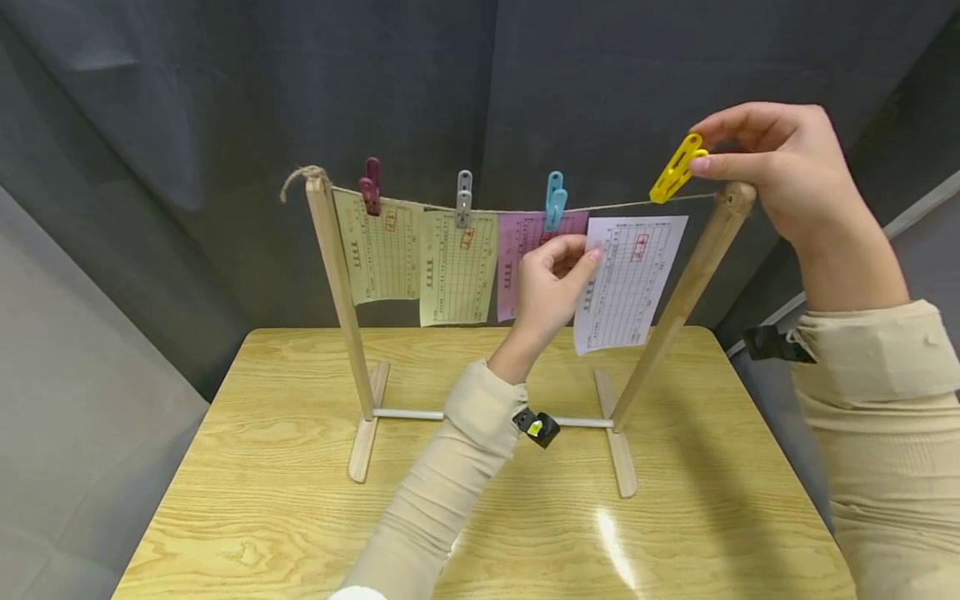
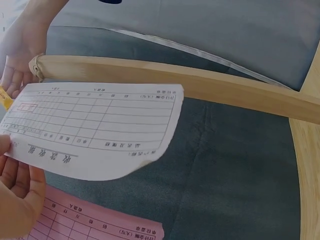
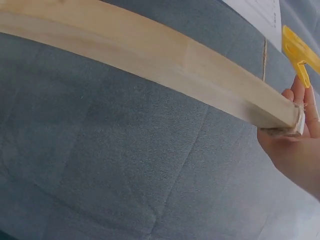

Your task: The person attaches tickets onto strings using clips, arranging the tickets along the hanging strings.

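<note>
My left hand (image 1: 551, 279) pinches the left edge of a white printed form (image 1: 630, 283) between thumb and fingers. The form hangs just below the twine (image 1: 630, 204), near the right post. Above it, my right hand (image 1: 787, 167) holds a yellow clothespin (image 1: 677, 169) by its handles. The clothespin's lower end meets the twine in the head view; whether it grips the twine I cannot tell. In the left wrist view the form (image 2: 95, 125) spreads out from the left fingers, and the yellow clothespin (image 3: 300, 52) shows at the right fingertips in the right wrist view.
Along the twine, maroon (image 1: 371, 187), grey (image 1: 464, 198) and blue (image 1: 555, 202) clothespins hold two yellow-green forms (image 1: 457, 275) and a pink form (image 1: 517, 242). The wooden stand has left (image 1: 337, 292) and right posts (image 1: 682, 300) on a wood-grain table (image 1: 285, 500).
</note>
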The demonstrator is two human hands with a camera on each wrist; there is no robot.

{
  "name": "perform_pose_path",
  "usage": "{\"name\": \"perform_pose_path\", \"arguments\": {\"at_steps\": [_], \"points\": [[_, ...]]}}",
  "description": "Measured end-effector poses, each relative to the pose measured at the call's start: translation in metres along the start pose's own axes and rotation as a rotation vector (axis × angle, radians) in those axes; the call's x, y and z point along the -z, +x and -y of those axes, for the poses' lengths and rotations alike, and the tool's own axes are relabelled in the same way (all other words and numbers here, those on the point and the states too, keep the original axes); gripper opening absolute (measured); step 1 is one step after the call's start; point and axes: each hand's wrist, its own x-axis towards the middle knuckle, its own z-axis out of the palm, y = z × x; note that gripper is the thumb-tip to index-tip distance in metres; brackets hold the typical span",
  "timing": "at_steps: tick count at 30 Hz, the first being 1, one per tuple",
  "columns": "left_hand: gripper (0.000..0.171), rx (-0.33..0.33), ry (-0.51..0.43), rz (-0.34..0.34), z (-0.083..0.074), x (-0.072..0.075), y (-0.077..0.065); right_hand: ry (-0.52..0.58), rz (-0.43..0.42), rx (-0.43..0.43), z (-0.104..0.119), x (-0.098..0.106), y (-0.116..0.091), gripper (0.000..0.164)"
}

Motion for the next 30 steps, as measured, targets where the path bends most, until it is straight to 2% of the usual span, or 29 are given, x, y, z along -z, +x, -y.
{"name": "perform_pose_path", "arguments": {"at_steps": [10,15,18,24,30], "points": [[0.012,0.0,0.005,-0.02,0.003,-0.002,0.004,0.022,-0.029,-0.02,0.003,0.0,0.007,0.017],[0.012,0.002,0.005,-0.022,0.007,-0.002,0.005,0.018,-0.08,-0.082,0.003,0.0,0.011,0.017],[0.012,0.002,0.008,-0.026,0.011,-0.003,0.007,-0.012,-0.109,-0.137,0.004,0.002,0.013,0.018],[0.014,-0.001,0.015,-0.018,0.036,-0.008,0.013,-0.109,-0.105,-0.204,0.005,0.003,0.017,0.019],[0.014,0.002,0.012,-0.01,0.043,-0.01,0.014,-0.221,-0.074,-0.255,0.007,0.002,0.019,0.016]]}}
